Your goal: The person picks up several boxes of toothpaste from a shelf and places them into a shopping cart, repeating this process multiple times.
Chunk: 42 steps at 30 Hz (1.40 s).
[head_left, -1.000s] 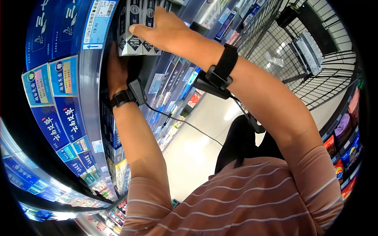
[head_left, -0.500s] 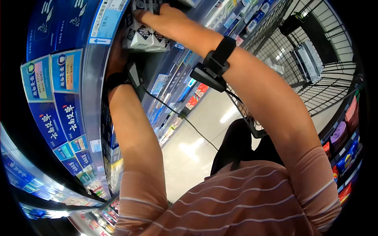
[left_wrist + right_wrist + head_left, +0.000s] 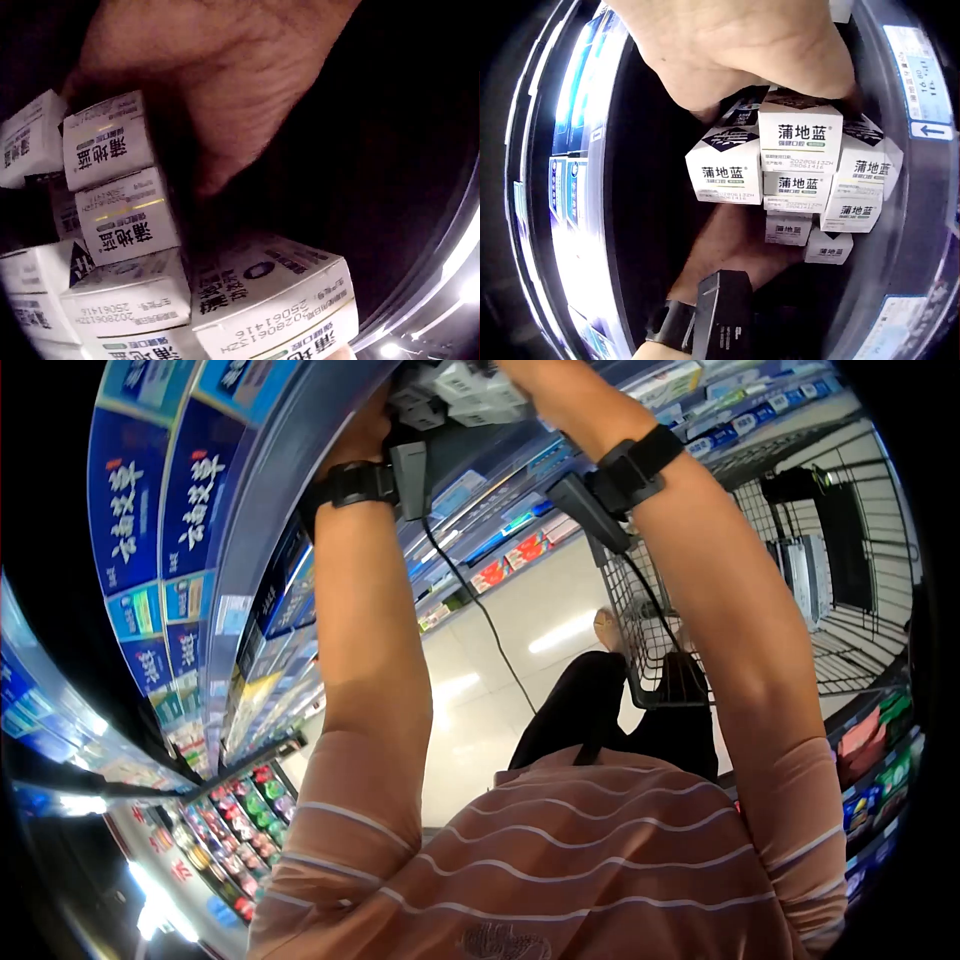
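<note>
Several white toothpaste boxes (image 3: 465, 388), their ends printed with dark characters, cluster between my hands at the top of the head view. My right hand (image 3: 742, 45) grips the cluster from above, thumb on one side and fingers on the other, fingertips partly hidden. From below and behind, my left hand (image 3: 754, 251) reaches to the lower boxes (image 3: 787, 229). The left wrist view shows this left hand (image 3: 232, 75) curled round smaller-looking box ends (image 3: 112, 139), its thumb beside them and its other fingers hidden. The boxes lie unevenly, some tilted.
A shelf edge with price labels (image 3: 922, 82) runs right of the boxes. Stacked blue boxes (image 3: 125, 505) stand on the left shelf. A wire shopping cart (image 3: 672, 703) stands at my right with pale packages (image 3: 805, 575) inside. Wrist cameras (image 3: 410, 480) and a cable (image 3: 480, 605) hang near the shelf.
Both hands and the toothpaste boxes have shifted up and to the right in the head view, which has turned too. The boxes now sit less evenly than one second ago.
</note>
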{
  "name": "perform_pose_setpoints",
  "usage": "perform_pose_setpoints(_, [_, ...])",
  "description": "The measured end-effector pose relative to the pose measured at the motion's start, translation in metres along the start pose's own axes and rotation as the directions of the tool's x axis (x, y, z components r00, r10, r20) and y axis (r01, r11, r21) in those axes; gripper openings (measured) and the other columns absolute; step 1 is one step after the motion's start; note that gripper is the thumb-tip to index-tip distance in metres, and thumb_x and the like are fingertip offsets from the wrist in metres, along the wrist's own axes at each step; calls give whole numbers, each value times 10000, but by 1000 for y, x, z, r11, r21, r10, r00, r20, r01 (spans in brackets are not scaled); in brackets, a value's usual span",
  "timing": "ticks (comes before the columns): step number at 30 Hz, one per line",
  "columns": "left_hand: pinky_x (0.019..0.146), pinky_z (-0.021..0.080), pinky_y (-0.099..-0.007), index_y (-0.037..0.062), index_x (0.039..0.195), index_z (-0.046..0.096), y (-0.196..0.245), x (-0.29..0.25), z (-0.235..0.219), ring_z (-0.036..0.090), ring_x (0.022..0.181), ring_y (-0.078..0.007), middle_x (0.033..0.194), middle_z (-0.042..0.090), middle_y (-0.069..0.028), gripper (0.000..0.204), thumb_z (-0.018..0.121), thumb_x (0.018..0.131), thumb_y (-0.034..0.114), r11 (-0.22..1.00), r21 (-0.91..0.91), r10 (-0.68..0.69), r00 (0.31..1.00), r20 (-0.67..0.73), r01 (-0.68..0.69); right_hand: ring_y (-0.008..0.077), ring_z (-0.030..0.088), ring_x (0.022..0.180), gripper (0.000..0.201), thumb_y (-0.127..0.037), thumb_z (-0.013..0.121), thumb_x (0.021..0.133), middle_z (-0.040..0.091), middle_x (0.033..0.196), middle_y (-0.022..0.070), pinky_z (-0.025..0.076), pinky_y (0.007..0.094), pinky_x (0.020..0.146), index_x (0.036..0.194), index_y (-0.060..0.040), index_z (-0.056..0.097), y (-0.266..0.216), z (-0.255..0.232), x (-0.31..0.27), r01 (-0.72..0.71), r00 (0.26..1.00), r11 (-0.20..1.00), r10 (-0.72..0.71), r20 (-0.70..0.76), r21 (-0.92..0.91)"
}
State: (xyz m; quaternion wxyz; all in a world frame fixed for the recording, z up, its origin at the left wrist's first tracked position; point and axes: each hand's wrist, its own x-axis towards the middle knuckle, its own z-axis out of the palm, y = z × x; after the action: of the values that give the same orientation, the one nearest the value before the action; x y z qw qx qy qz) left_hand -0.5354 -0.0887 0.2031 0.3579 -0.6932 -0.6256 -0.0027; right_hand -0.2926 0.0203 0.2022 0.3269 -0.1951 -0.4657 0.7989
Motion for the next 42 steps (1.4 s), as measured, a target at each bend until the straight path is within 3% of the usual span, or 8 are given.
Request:
perform_pose_setpoints(9, [1000,431,-464,145,1269,619,83,9,-65,552,1176,-337,1279,611,-138,388,612,890,229,548,-286,-735,616,285,786,135,503,920,521,-478,589,969,607,984,36,405,287,838,1173,-1,635,15,-9,6,99,991,962,-71,117,-254])
perform_pose_setpoints(26, [944,495,-445,29,1281,586,66,-4,-54,600,1115,-279,1254,617,-173,353,613,955,161,-166,-669,-702,390,596,724,237,609,1081,652,-491,608,919,655,1163,162,460,331,931,1249,69,579,7,20,11,-24,993,989,41,111,-148])
perform_pose_setpoints(28, [897,524,-397,31,1264,588,30,-33,-26,604,1110,-266,1248,619,-163,338,629,953,158,539,-133,-643,508,573,832,261,616,1082,707,-520,613,893,653,1158,190,465,345,934,1241,94,570,7,23,15,-21,992,980,46,120,-199])
perform_pose_setpoints(29, [876,535,-379,33,1253,590,47,-22,-59,605,1116,-259,1237,624,-160,331,625,963,190,918,200,-387,885,260,343,274,619,1082,735,-535,616,881,651,1156,205,467,351,936,1236,106,566,7,24,16,-18,991,975,47,126,-221])
perform_pose_setpoints(30, [891,531,-379,37,1274,579,52,-9,-69,609,1114,-254,1239,622,-165,350,621,966,196,446,-387,-699,584,413,807,286,623,1083,762,-549,619,868,650,1154,219,469,358,937,1232,119,561,5,26,17,-19,990,970,52,130,-244])
perform_pose_setpoints(32, [876,533,-422,44,1260,582,48,-21,-69,615,1077,-260,1230,629,-145,369,652,950,231,819,145,-573,776,264,556,310,630,1084,818,-578,625,843,647,1149,248,474,371,941,1223,143,552,3,27,14,-23,988,956,66,137,-291])
perform_pose_setpoints(36, [865,520,-458,94,1233,601,38,-50,-29,603,1068,-245,1209,626,-94,402,707,910,309,42,-789,-720,566,401,612,359,644,1085,931,-636,636,793,642,1140,305,483,397,947,1205,192,533,-4,24,6,-37,986,899,103,129,-436])
perform_pose_setpoints(42, [886,483,-439,116,1346,545,101,10,-140,543,1199,-234,1313,574,-86,561,700,901,421,-532,-488,-598,101,795,692,350,624,1090,1010,-664,667,753,630,1126,305,483,406,929,1288,171,473,-20,15,-39,-174,970,735,242,14,-655])
